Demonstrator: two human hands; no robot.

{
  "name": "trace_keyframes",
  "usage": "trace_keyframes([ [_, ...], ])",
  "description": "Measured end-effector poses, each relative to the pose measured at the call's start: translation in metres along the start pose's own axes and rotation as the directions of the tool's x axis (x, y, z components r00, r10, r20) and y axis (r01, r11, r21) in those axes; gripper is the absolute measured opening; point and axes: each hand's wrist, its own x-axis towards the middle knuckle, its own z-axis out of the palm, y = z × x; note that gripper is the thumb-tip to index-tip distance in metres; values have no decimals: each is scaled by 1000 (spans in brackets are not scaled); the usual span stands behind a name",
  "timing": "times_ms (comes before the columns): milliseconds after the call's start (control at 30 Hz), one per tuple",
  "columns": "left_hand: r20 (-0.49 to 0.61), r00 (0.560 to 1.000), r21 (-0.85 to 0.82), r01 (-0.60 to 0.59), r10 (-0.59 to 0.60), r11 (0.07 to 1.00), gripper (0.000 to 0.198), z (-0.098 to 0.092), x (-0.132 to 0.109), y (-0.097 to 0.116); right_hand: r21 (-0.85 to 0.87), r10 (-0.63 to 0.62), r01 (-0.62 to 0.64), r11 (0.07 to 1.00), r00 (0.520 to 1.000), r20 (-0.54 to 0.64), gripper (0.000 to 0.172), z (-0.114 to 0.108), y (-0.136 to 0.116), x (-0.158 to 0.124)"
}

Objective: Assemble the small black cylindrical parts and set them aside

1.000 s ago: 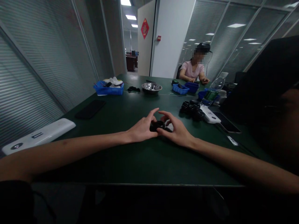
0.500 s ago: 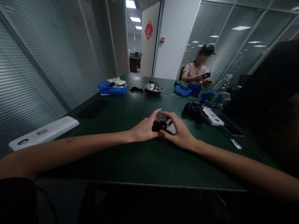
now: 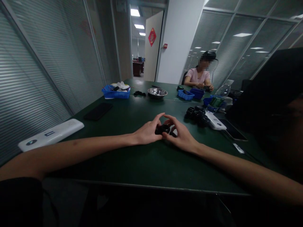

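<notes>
Just above the table, near the middle of the head view, both my hands meet around a small glossy black part [image 3: 166, 128] with a rounded, ring-like end. My left hand [image 3: 149, 130] curls around its left side, the thumb and fingers closed on it. From the other side, my right hand [image 3: 181, 134] grips it with bent fingers and the thumb near its lower edge. My fingertips almost touch above the part. A pale grey patch shows inside the right palm; what it is I cannot make out. The fingers hide much of the part.
On the green table [image 3: 142, 167] lie black round parts [image 3: 197, 116], a white power bank [image 3: 216, 121], phones, a bottle [image 3: 219, 97], a metal bowl [image 3: 157, 92] and blue trays [image 3: 115, 92]. A white device [image 3: 52, 134] lies left. A co-worker [image 3: 199, 75] sits opposite; a dark-haired head is close right.
My hands keep nearly the same grip on the black part, with small finger shifts. The view has tilted slightly. The co-worker's hands, with a dark object, have lowered toward the table.
</notes>
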Motion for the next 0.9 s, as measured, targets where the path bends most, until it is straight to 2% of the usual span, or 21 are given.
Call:
trace_keyframes([
  [133,-8,1000,-11,-11,11,1000,101,1,0,-3,8,-37,37,999,999,9,76,0,0,-1],
  [367,-10,1000,19,-11,11,1000,99,1,0,-4,6,-7,7,1000,1000,8,70,1,-1,0],
  [533,-19,999,20,-29,29,999,100,2,1,-6,13,-13,12,1000,999,38,74,1,-2,0],
  [900,-13,1000,53,-20,21,998,98,1,-1,-5,44,-15,13,999,999,38,71,0,-2,0],
])
